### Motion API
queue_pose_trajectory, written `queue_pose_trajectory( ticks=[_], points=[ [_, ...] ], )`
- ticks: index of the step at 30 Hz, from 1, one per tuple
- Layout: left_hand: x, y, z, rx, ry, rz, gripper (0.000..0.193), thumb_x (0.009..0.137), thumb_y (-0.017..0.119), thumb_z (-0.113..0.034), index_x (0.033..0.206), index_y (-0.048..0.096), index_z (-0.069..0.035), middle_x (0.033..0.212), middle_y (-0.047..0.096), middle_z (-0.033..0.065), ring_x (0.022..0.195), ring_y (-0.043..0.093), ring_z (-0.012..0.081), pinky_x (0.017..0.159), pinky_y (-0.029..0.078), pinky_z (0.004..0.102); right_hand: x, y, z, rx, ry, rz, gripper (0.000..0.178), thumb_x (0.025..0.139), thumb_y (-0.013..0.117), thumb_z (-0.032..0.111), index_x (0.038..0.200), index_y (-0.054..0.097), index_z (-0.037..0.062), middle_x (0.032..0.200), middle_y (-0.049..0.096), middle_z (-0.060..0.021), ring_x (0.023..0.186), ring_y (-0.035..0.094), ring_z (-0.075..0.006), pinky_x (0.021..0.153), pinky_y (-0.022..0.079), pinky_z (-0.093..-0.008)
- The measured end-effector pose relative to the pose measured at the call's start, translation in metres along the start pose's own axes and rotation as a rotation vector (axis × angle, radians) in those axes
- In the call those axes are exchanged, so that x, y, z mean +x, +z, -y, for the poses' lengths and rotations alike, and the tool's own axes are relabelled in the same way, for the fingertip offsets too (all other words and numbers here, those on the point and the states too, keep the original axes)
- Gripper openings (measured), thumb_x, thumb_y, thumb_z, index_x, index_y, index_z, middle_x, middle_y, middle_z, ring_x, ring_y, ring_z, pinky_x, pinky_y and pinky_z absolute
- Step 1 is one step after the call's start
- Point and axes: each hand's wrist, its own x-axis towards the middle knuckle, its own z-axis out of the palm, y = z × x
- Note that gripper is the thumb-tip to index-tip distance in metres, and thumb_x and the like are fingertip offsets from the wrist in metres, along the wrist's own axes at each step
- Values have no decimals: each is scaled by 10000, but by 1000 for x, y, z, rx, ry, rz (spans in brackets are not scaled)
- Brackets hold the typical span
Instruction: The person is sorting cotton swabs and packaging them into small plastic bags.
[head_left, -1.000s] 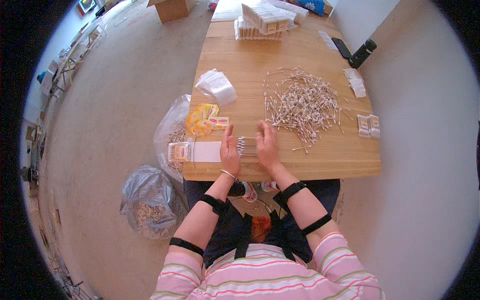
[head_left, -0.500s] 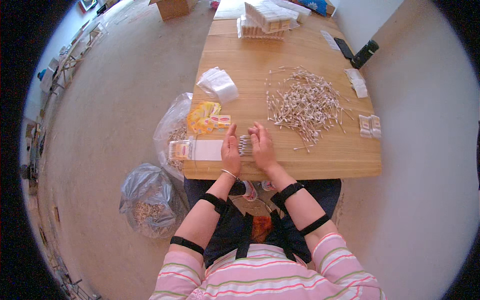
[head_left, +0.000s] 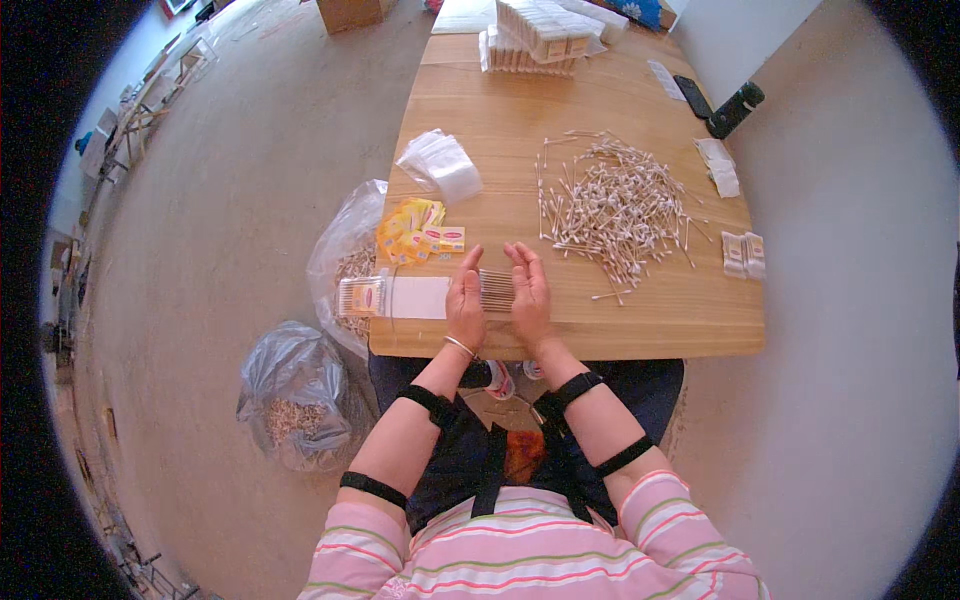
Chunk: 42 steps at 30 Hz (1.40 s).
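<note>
item: row of cotton swabs (head_left: 497, 291), on or just above the near part of the table (head_left: 640, 335), between the left hand (head_left: 466, 303) and the right hand (head_left: 532, 300); shafts run left to right, side by side; cotton ends mostly hidden at the palms

state, left: set on edge at the row's left ends, fingers extended, not clenched; how hard it presses cannot be told

state, right: facing the other at the row's right ends, fingers likewise extended and unclenched; pressure cannot be told

handling, by judgement: each swab very light; brown shafts thin and fairly stiff, liable to roll on a smooth top and to snap if bent; tips soft, likely to flatten under a hard squeeze; the row loose, apt to fan out if one side gives way

hold, by judgement: best from both ends at once, flat palms, light and even pressure; for lifting, a gentle pinch across mid-shaft, clear of the cotton

adjoining: white strip (head_left: 418, 298), flat, just left of the row; clear packet of swabs (head_left: 360, 297) at the table's left edge; yellow cards (head_left: 412, 232), spread beyond the strip; clear sleeves (head_left: 440, 165), farther back, thin, probably slippery; loose pile of swabs (head_left: 620, 205), beyond and to the right, lying at all angles
</note>
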Motion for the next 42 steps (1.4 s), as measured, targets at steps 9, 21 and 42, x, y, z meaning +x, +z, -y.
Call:
queue_pose_trajectory(
  ticks=[9, 21, 42],
  points=[
    [-1, -1, 5, -229, -43, -103, 492, 992, 354, -314, 1322, 393, 49, 1362, 419, 164, 1281, 376, 238, 1073, 263, 327, -5, -17, -1, 40, 2, -188, 387, 963, 388, 230, 1271, 425, -2, 1281, 490, -142, 1216, 440, -241, 1042, 300, -362],
    [3, -4, 6, -275, -93, -44, 491, 995, 351, -298, 1348, 351, 43, 1393, 380, 158, 1311, 333, 235, 1087, 241, 332, -2, 1, 2, -492, -175, 116, 287, 902, 423, 148, 1146, 503, 22, 1038, 596, -131, 1033, 516, -325, 987, 317, -440],
    [3, -12, 1, -183, -94, 89, 551, 987, 334, -364, 1350, 341, 50, 1398, 372, 161, 1321, 317, 246, 1105, 209, 351, -32, -10, 25, -1257, -266, 521, 677, 894, 437, 420, 1396, 252, 5, 1483, 164, -197, 1388, 96, -350, 1127, 55, -462]
  ],
)
